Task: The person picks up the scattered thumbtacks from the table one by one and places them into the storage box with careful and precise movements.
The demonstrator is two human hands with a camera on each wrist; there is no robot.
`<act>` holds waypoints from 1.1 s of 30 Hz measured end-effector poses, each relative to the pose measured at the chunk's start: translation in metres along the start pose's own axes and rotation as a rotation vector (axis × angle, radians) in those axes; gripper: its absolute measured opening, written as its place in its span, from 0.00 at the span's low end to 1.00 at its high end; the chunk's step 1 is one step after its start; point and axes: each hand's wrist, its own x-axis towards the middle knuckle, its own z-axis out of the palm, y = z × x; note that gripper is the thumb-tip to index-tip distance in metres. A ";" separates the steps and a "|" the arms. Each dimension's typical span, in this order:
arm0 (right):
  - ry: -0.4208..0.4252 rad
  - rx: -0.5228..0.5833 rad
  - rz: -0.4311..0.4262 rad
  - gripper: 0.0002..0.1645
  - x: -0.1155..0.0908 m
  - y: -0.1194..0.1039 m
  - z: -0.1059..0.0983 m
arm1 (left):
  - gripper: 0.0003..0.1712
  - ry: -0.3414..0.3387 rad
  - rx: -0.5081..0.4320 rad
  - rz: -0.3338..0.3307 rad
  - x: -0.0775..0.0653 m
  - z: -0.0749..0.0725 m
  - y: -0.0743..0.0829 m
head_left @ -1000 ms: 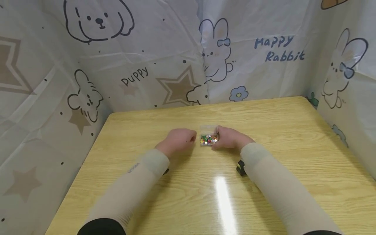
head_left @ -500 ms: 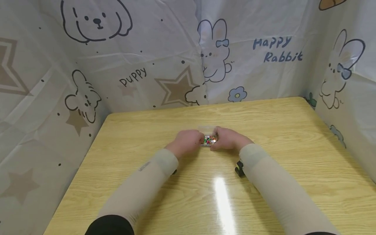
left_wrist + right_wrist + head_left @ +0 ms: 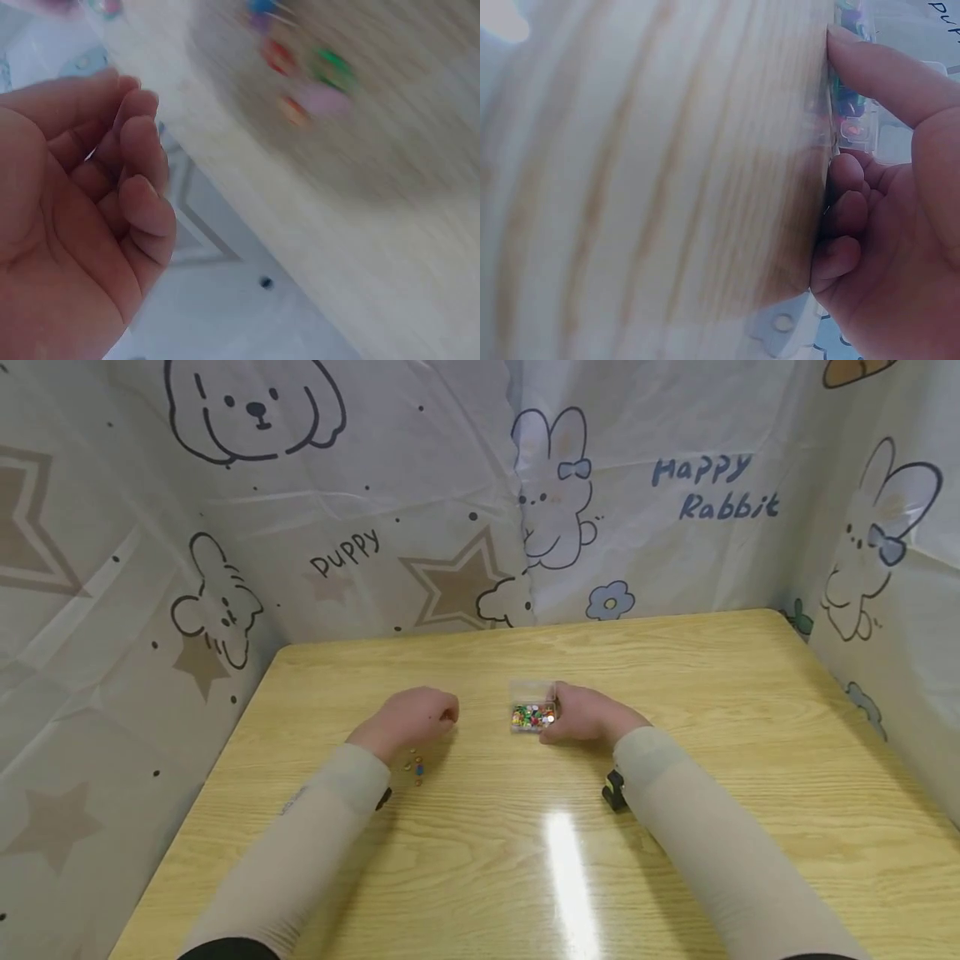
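Note:
A small clear plastic box [image 3: 527,731] stands on the table, its clear lid [image 3: 531,692] raised at the back. Small multicoloured pieces [image 3: 533,716] fill it. My right hand [image 3: 587,712] holds the box's right side, thumb at the front and fingers behind. Left of the box, my left hand [image 3: 414,717] hovers over the table with curled fingers, the thumb tip meeting the index finger. I cannot tell whether something small is pinched there. Several loose pieces [image 3: 417,769] lie beside my left wrist; blurred red, green, pink and blue ones show in the left wrist view.
The wood-grain table [image 3: 495,860] has a bright light reflection [image 3: 570,877] at its front. White cloth [image 3: 450,468] printed with animals and stars hangs around the back and sides. Both wrists carry small black devices [image 3: 614,789].
My left hand reached to the box's left side, then moved away leftward. Loose pieces now show beside the left wrist. My right hand keeps its grip on the box.

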 end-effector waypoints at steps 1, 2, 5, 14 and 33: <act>0.000 0.000 0.001 0.34 0.000 0.000 0.001 | 0.07 -0.010 -0.008 -0.006 -0.005 0.001 -0.006; -0.001 -0.001 0.003 0.34 0.000 -0.001 0.001 | 0.07 -0.020 -0.019 -0.019 -0.009 0.002 -0.011; -0.002 -0.005 -0.003 0.33 -0.001 -0.002 0.001 | 0.05 -0.057 -0.061 -0.070 -0.021 0.004 -0.024; -0.010 0.033 -0.002 0.34 -0.005 -0.004 -0.001 | 0.07 -0.129 -0.101 -0.114 -0.035 0.014 -0.038; -0.003 0.007 -0.011 0.33 -0.004 -0.003 0.000 | 0.07 -0.006 -0.056 -0.055 -0.007 0.017 -0.003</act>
